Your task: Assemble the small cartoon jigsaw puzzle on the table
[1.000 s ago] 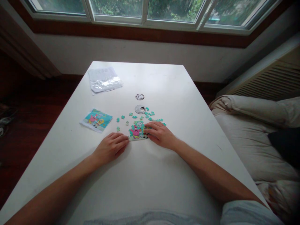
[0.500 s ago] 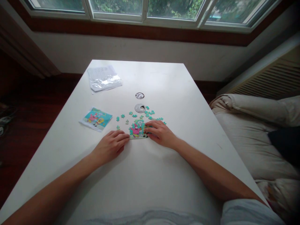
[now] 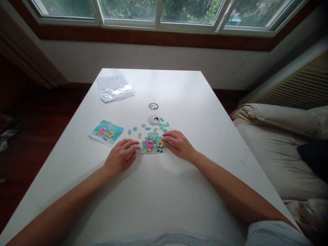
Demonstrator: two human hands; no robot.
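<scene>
A small, partly assembled cartoon jigsaw puzzle (image 3: 153, 143) lies on the white table (image 3: 159, 191). My left hand (image 3: 121, 156) rests flat just left of it, fingertips touching its left edge, holding nothing. My right hand (image 3: 178, 144) lies at the puzzle's right edge, fingers spread and touching it. Several loose teal puzzle pieces (image 3: 161, 125) are scattered just beyond the puzzle.
A reference picture card (image 3: 106, 131) lies left of the puzzle. A clear plastic bag with paper (image 3: 114, 88) sits at the far left. A round cable hole (image 3: 153, 106) and its cap (image 3: 153, 120) are mid-table. A cushioned seat (image 3: 279, 150) stands to the right.
My right hand slid a little to the right, uncovering the yellow figure on the puzzle. My left hand stays at the left edge.
</scene>
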